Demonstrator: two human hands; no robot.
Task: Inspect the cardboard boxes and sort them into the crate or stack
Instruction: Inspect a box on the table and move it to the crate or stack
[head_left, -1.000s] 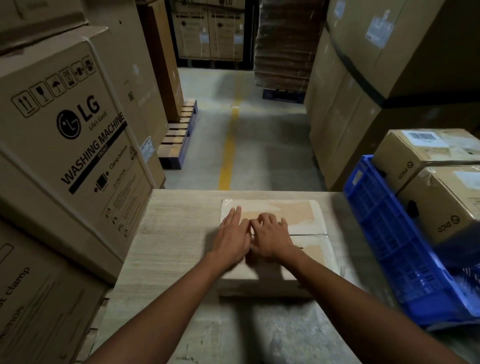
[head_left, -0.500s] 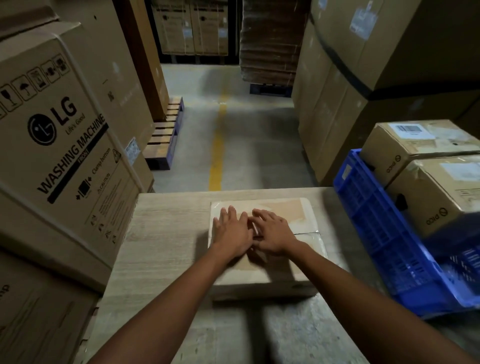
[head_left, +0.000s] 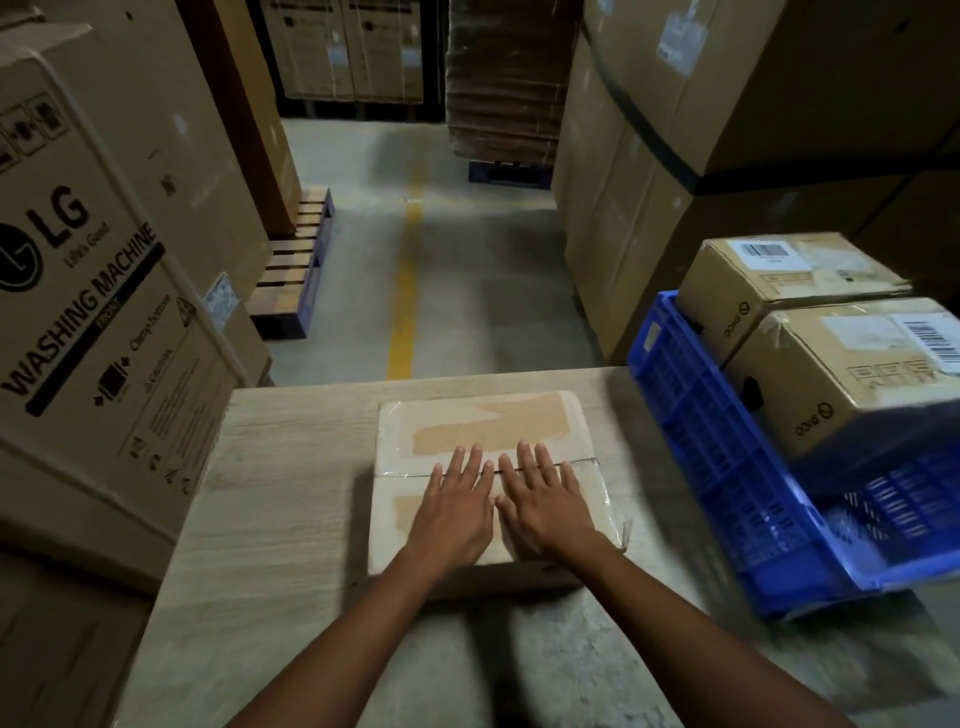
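A flat pale cardboard box (head_left: 483, 421), taped and wrapped in clear film, lies on the wooden table (head_left: 291, 467) in front of me. My left hand (head_left: 454, 506) and my right hand (head_left: 545, 506) rest flat on its top, side by side, fingers spread and pointing away from me, across the taped seam. Neither hand grips anything. To the right a blue plastic crate (head_left: 722, 457) stands tilted, holding two brown cardboard boxes: a far one (head_left: 779, 280) and a near one (head_left: 852, 374).
Large washing-machine cartons (head_left: 93, 312) stand close on the left. Tall stacked cartons (head_left: 675, 156) rise on the right behind the crate. Beyond the table's far edge runs a concrete aisle with a yellow line (head_left: 405, 291) and a wooden pallet (head_left: 296, 270).
Both hands have slid back toward me on the box top and flattened, the fingers spreading. The camera has shifted, so the box and crate sit further right in view.
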